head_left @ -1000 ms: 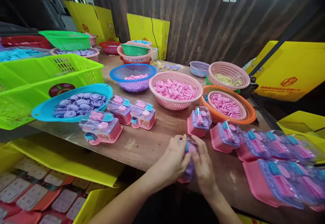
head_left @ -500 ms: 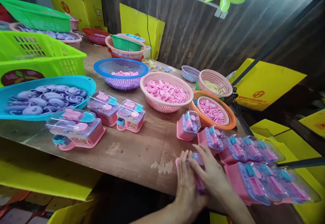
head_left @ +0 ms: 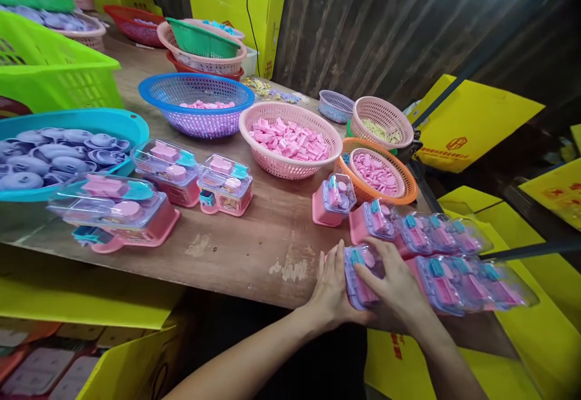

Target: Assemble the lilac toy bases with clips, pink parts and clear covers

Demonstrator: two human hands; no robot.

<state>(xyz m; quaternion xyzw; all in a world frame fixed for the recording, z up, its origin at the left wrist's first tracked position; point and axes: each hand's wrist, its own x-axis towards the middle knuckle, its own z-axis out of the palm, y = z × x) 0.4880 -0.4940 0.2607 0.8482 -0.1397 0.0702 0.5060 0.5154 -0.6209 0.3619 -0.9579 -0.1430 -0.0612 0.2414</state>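
Note:
Near the table's front edge, a pink toy box with a clear lid (head_left: 361, 276) stands between my two hands. My left hand (head_left: 331, 288) presses its fingers along the box's left side. Over the right side and top, my right hand (head_left: 393, 273) grips the same box with thumb and fingers. Just behind are a similar box (head_left: 334, 199) and another (head_left: 374, 219). Rows of boxes with clear lids (head_left: 467, 282) stand to the right. Three more boxes sit at the left, the nearest (head_left: 118, 212) with a blue drawer at its front.
A pink basket of pink pieces (head_left: 290, 140), a blue basket (head_left: 195, 103) and an orange basket (head_left: 408, 191) stand behind. At the left are a turquoise tray (head_left: 131, 124) of purple parts and a green crate (head_left: 91, 82). Yellow cartons (head_left: 476, 121) stand beyond the table.
The view has tilted down and shifted. Both hands remain on the same box, whose clear lid and blue piece now show more between them.

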